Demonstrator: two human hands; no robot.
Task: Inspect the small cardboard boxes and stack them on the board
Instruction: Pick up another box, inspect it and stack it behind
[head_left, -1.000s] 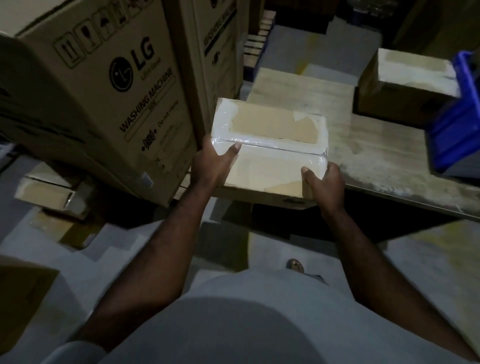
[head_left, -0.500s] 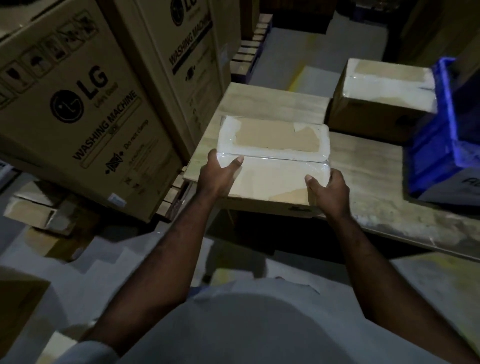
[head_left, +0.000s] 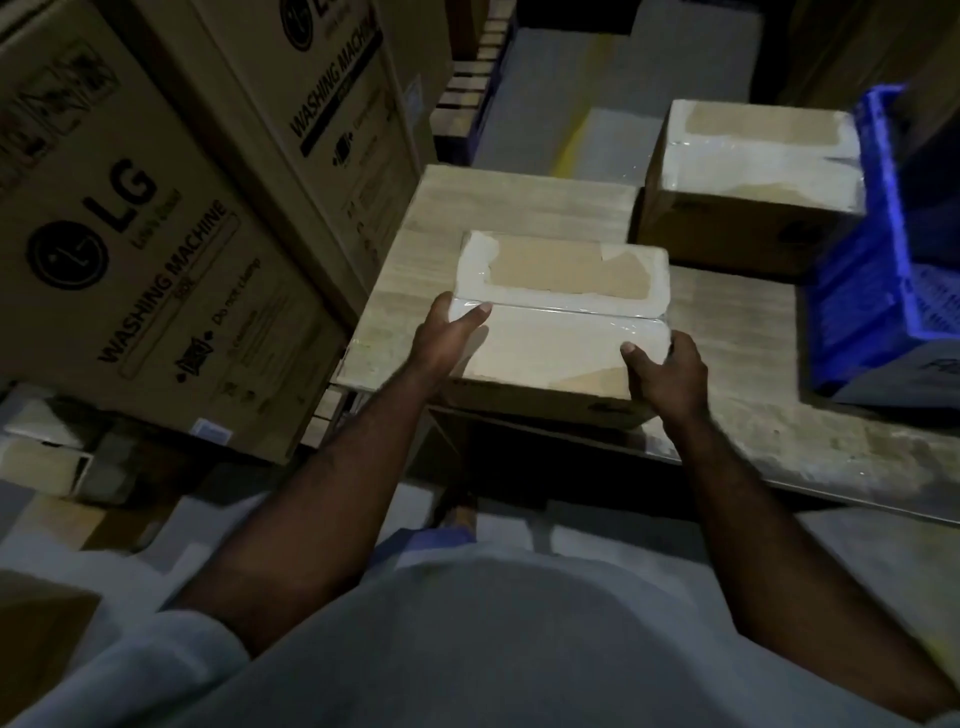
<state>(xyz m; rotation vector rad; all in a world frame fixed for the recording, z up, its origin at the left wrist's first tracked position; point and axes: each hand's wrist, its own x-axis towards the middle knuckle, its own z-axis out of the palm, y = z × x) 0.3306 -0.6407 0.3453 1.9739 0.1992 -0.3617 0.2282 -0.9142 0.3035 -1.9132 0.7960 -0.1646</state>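
Note:
A small cardboard box with clear tape across its top is at the near left edge of the wooden board. My left hand grips its left side with the thumb on top. My right hand grips its near right corner, thumb on the top face. A second taped small cardboard box stands on the board at the back right, apart from the one I hold.
Large washing machine cartons stand close on the left. A blue plastic crate sits on the board's right side. Flattened cardboard pieces lie on the grey floor at lower left. Wooden pallets lie behind.
Both hands have carried the box forward and down over the board's near left edge. The view has shifted closer to the board.

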